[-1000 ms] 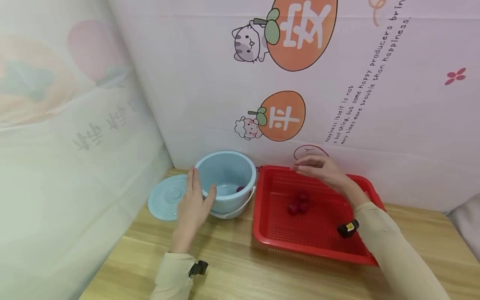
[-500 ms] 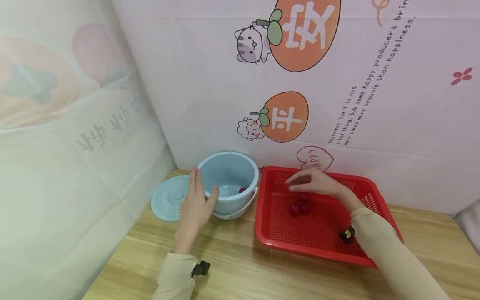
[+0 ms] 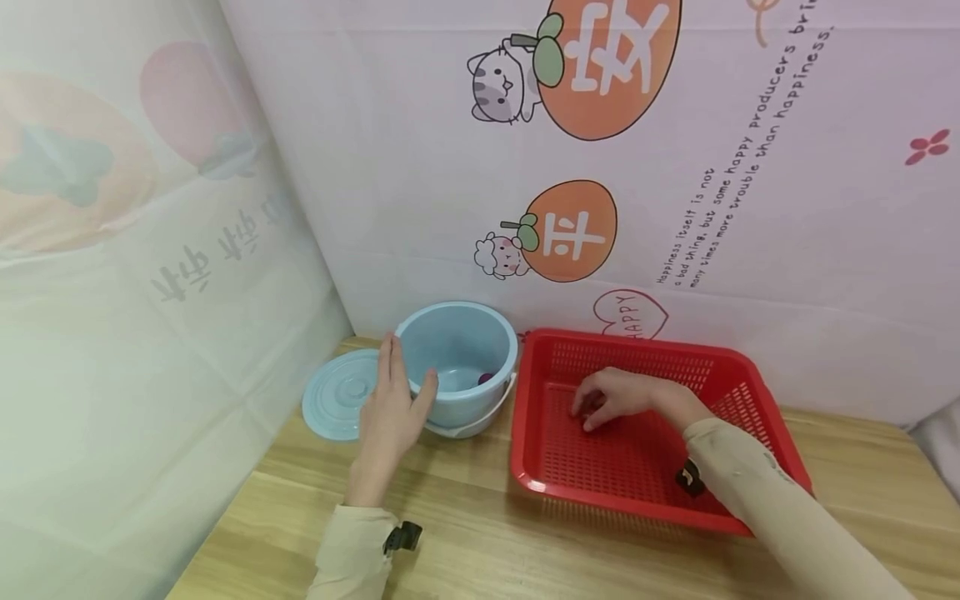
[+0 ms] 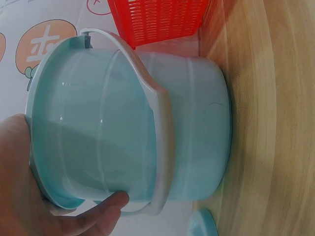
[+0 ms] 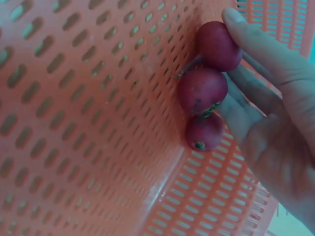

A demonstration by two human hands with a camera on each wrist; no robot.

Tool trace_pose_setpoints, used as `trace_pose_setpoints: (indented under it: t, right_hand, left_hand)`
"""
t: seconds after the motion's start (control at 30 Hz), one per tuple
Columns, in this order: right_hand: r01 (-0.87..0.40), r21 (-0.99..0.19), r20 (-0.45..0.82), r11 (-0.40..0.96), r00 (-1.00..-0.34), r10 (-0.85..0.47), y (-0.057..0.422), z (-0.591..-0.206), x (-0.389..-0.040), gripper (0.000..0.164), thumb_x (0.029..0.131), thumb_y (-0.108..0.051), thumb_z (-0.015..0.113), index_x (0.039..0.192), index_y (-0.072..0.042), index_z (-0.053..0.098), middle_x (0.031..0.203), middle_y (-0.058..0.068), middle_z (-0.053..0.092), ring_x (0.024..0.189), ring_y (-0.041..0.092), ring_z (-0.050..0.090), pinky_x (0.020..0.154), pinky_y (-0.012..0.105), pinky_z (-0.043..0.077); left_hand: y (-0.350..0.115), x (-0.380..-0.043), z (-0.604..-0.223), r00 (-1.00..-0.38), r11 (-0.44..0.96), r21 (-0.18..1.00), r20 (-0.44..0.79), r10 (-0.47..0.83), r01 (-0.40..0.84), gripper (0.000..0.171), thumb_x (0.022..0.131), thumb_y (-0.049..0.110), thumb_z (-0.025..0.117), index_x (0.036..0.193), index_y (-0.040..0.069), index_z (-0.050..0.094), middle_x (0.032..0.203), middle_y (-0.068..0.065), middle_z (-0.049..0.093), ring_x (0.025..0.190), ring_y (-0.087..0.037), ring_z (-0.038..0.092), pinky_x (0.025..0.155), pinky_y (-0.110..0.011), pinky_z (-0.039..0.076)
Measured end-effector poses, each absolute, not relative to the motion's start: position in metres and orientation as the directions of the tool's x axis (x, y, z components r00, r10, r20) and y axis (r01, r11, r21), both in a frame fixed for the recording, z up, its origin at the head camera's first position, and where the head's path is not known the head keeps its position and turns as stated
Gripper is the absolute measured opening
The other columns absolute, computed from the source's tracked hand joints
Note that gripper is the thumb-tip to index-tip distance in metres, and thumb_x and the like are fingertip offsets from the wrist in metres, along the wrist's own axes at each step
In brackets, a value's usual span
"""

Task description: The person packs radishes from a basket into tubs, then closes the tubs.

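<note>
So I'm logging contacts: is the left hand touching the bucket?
Touching. The left wrist view shows the left hand against the bucket wall, thumb on its side below the rim.

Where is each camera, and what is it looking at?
Head: worn on the head, looking forward and down at the wooden table, the blue bucket and the red basket; both sleeved arms show.
Left wrist: at the left hand, looking at the bucket's side; palm and thumb show.
Right wrist: at the right hand, looking at three red radishes on the basket floor; fingers touch them.
Shared: head and left wrist views both show the bucket and the basket.
</note>
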State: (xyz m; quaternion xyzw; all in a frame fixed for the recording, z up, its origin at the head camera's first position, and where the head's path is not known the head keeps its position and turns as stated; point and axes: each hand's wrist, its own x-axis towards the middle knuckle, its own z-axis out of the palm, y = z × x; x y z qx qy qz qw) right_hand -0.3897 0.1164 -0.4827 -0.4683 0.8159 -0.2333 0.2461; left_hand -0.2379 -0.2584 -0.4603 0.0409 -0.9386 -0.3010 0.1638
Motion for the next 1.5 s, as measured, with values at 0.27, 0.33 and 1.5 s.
trace_pose_setpoints:
  t: [0.27, 0.33, 1.5]
  right_hand:
    - [-0.649, -0.549, -0.268, 0.527, -0.460, -0.846, 0.115, -0.480, -0.390, 0.022, 0.088, -0.023, 0.088, 0.106, -0.013, 0.078, 0.103, -0.005, 0.073, 0.092, 0.012, 0.064, 0.079, 0.029, 0.053]
    - [-0.647, -0.547, -0.273, 0.531, -0.461, -0.844, 0.115, -0.481, -0.391, 0.022, 0.088, -0.023, 0.088, 0.105, -0.013, 0.079, 0.103, -0.005, 0.073, 0.091, 0.012, 0.064, 0.079, 0.029, 0.052]
    - [-0.158, -0.960, 0.017, 0.233, -0.858, -0.513, 0.140, -0.440, -0.406, 0.051, 0.101, -0.028, 0.075, 0.146, -0.006, 0.063, 0.135, 0.004, 0.068, 0.123, 0.018, 0.064, 0.103, 0.035, 0.052]
  left_hand:
    - [-0.259, -0.237, -0.461, -0.943, 0.808, 0.590, 0.278, -0.183, 0.017, 0.086, 0.109, 0.058, 0.041, 0.170, 0.007, 0.011, 0.178, -0.002, 0.005, 0.051, -0.020, 0.049, 0.044, -0.036, 0.040]
    - [-0.259, -0.237, -0.461, -0.941, 0.805, 0.593, 0.282, -0.185, 0.020, 0.085, 0.109, 0.056, 0.043, 0.170, 0.007, 0.011, 0.178, -0.002, 0.006, 0.047, -0.020, 0.046, 0.042, -0.035, 0.039]
    - [-0.257, -0.237, -0.458, -0.947, 0.820, 0.572, 0.266, -0.180, 0.005, 0.088, 0.108, 0.061, 0.039, 0.170, 0.006, 0.010, 0.178, -0.007, 0.006, 0.072, -0.030, 0.062, 0.051, -0.036, 0.043]
